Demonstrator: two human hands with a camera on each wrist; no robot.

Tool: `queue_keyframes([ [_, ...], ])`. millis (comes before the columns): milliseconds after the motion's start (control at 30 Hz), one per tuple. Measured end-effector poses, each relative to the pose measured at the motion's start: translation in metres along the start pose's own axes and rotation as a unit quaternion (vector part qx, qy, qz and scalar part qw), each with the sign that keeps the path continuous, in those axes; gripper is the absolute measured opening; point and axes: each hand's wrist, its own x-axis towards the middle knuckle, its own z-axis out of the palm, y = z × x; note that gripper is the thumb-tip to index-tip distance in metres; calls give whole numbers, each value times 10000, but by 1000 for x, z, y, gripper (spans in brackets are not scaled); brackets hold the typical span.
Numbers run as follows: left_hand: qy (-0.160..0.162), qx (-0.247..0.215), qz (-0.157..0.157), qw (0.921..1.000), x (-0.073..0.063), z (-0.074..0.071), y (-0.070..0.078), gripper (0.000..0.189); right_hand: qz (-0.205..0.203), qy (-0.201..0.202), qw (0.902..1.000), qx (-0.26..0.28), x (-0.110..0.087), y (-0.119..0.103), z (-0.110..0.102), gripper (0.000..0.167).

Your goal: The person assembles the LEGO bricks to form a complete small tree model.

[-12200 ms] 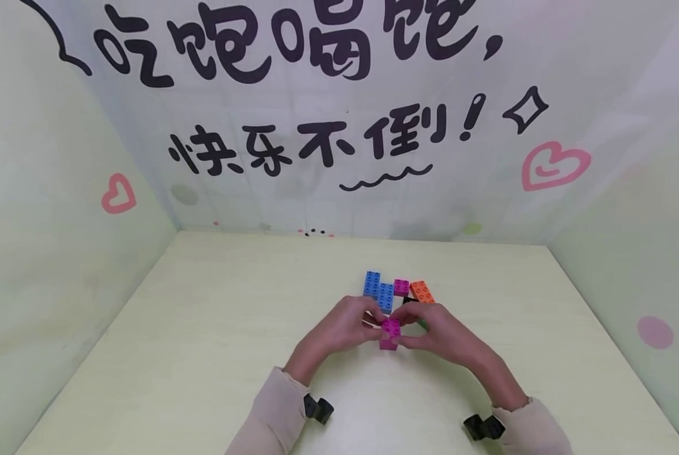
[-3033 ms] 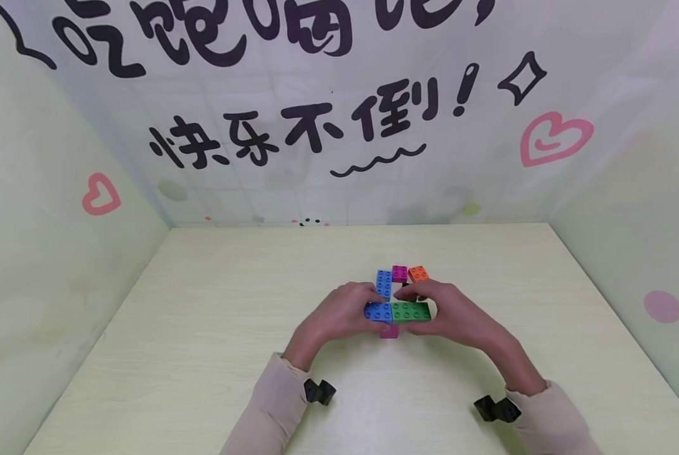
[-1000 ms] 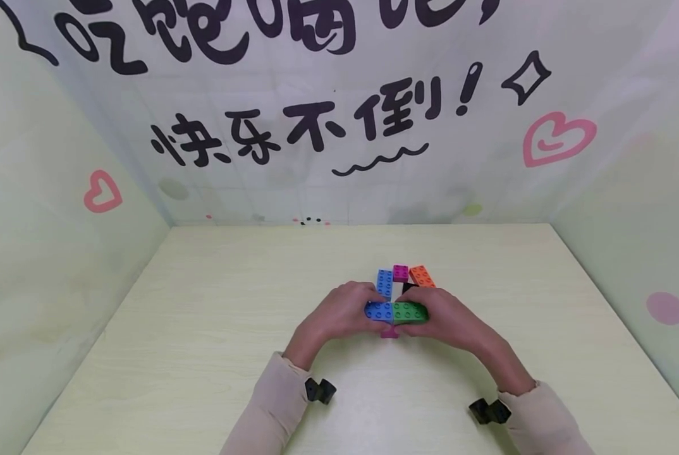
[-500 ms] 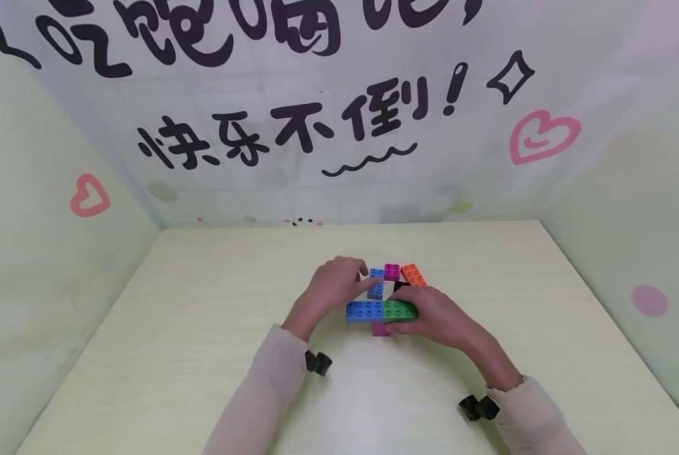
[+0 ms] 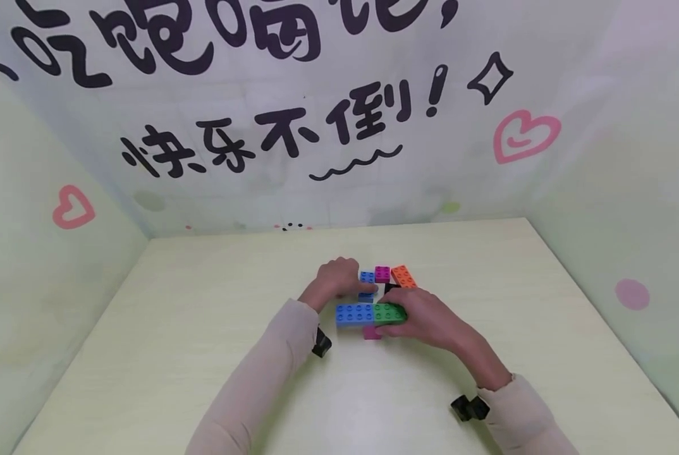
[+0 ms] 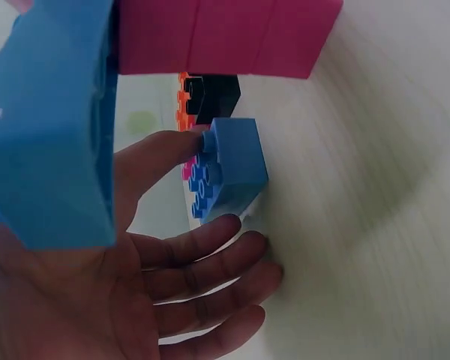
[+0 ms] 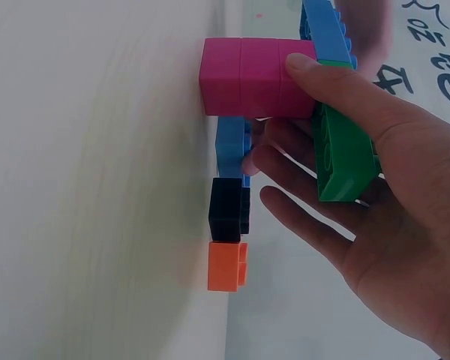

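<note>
"Why does the right hand (image 5: 427,318) clasp just there?"

"Its thumb presses the pink column of 3 stacked plastic bricks (image 7: 259,79), its fingers behind the oblong green plastic brick (image 7: 345,161) on that column's top. A close hold, probably for steadiness."

"What might wobble?"

"The oblong blue plastic brick (image 5: 354,314) juts left of the column, the green brick right. Their seam sits over the column, presumably so it bears both."

"And the left hand (image 5: 339,277)?"

"Low, beyond the column, at the loose blue studded plastic brick (image 6: 240,169) on the pale wood-grained table (image 5: 373,398). Thumb and fingers lie fairly wide about it; whether they press it, I can't tell. It reaches low, I'd say, because that brick lies flat, studs up."

"The others?"

"The small square magenta plastic brick (image 5: 382,273), the oblong orange plastic brick (image 5: 403,276) and the black plastic brick (image 7: 226,210) all lie beyond the column, likely grouped for easy reach."
</note>
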Motion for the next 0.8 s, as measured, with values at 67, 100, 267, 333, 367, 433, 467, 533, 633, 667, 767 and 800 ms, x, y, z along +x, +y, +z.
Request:
queue_keyframes([
  [67, 96, -119, 70, 9999, -1, 1, 2, 46, -2, 8, 10000, 23, 0, -1, 0, 30],
  [100, 124, -158, 95, 9998, -2, 1, 3, 45, 1, 8, 10000, 42, 0, -1, 0, 30],
  [267, 313, -185, 81, 9993, -3, 1, 6, 35, 87, -38, 9999, 119, -2, 1, 2, 30],
  [333, 468, -267, 40, 9985, -4, 0, 4, 34, 70, -49, 9999, 103, -2, 2, 3, 30],
  [367, 586, -344, 46, 9977, -6, -1, 2, 35, 51, -50, 9999, 76, -2, 2, 3, 31],
  [433, 893, -616, 200, 9939, -12, -4, -2, 36, 26, -30, 10000, 59, -2, 2, 3, 31],
  [467, 1076, -771, 346, 9906, -16, -6, -4, 37, 28, -25, 10000, 40, -1, 2, 2, 31],
  [533, 1379, -1024, 764, 9822, -29, -12, -6, 39, 38, -11, 10000, 34, -1, 1, 1, 31],
  [633, 1721, -1159, 1510, 9665, -53, -18, -9, 37, 47, -27, 10000, 34, 1, 1, 0, 30],
  [667, 1757, -1162, 1727, 9622, -62, -20, -11, 36, 38, -44, 10000, 17, 1, 1, 0, 31],
  [767, 1709, -1075, 2247, 9533, -85, -20, -18, 31, -39, -49, 10000, -55, 1, 1, -1, 33],
  [800, 1646, -1074, 2356, 9518, -90, -19, -20, 31, -56, -49, 9999, -78, 1, 2, -1, 34],
])
